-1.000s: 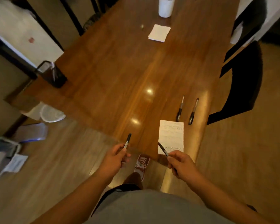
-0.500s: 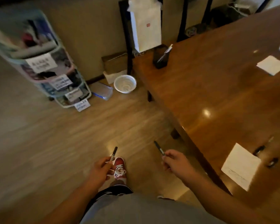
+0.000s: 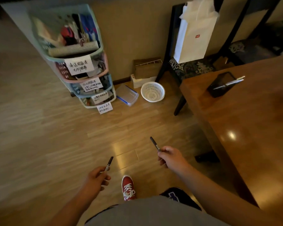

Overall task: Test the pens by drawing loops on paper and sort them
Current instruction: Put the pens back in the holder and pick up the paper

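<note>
Left hand half hides left pen, right hand the right pen.

Room's pretty dim and warm on my feed, everything's got a yellow-brown cast. Light's coming from overhead: there's a hot round glare spot on the table and a softer shiny patch on the floor near the middle. The white bag is the brightest thing, nearly blown out. Wide lens bends the rack and the edges hard, and the corners go smeary. Left pen and right pen look fairly crisp, though.
</note>
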`<move>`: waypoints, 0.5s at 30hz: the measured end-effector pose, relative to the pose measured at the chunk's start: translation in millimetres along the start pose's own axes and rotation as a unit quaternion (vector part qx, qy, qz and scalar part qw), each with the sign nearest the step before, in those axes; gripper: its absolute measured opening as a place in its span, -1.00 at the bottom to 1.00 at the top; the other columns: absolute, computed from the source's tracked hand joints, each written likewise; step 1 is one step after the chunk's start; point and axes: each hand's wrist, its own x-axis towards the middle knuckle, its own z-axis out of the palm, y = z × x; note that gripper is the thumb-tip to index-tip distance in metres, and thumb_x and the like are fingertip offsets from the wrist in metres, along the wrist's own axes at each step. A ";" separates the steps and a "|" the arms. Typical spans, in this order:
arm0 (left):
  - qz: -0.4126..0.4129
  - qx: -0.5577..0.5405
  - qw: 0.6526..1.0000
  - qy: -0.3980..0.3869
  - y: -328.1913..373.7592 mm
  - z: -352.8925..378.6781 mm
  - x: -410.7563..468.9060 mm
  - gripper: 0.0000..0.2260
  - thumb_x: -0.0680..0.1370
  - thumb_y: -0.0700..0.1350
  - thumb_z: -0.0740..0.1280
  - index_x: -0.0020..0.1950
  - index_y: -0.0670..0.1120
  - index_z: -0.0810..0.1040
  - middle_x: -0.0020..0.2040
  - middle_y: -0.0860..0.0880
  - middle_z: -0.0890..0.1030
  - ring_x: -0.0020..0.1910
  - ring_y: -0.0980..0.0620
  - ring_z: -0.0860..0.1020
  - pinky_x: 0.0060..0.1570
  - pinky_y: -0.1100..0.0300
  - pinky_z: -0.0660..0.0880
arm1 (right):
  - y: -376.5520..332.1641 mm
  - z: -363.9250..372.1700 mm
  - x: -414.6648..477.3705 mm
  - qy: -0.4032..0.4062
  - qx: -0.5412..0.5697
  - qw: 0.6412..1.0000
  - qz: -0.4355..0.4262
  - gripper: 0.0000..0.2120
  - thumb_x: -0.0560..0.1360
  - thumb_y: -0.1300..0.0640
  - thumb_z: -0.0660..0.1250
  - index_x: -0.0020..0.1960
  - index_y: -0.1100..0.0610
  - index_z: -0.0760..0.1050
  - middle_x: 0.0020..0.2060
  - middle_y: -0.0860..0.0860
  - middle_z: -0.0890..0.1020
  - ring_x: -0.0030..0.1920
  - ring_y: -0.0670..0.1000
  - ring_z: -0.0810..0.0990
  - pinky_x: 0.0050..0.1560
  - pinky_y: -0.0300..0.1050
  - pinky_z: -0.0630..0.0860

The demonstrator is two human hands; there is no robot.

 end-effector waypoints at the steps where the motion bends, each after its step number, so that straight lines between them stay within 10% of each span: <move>1: 0.003 0.004 1.000 -0.006 10.3 -3.3 10.1 -0.85 0.63 -0.16 0.22 0.09 -0.07 0.58 -0.19 -0.15 0.63 -0.29 -0.03 0.53 -0.31 0.14 0.39 | -6.6 -1.9 6.5 0.007 0.005 1.000 0.008 -0.89 0.60 0.16 0.27 -0.04 0.07 0.56 -0.25 0.01 0.65 -0.35 -0.11 0.59 -0.36 -0.27 0.48; 15: 0.076 0.064 0.992 -0.083 227.5 83.8 134.7 -0.84 0.65 -0.14 0.18 0.10 -0.04 0.56 -0.10 -0.13 0.64 -0.22 0.02 0.56 -0.24 0.19 0.45 | -12.8 -117.9 99.1 0.075 0.017 0.995 0.061 -0.79 0.59 0.21 0.28 -0.21 0.22 0.53 -0.42 0.02 0.55 -0.41 -0.09 0.50 -0.34 -0.23 0.41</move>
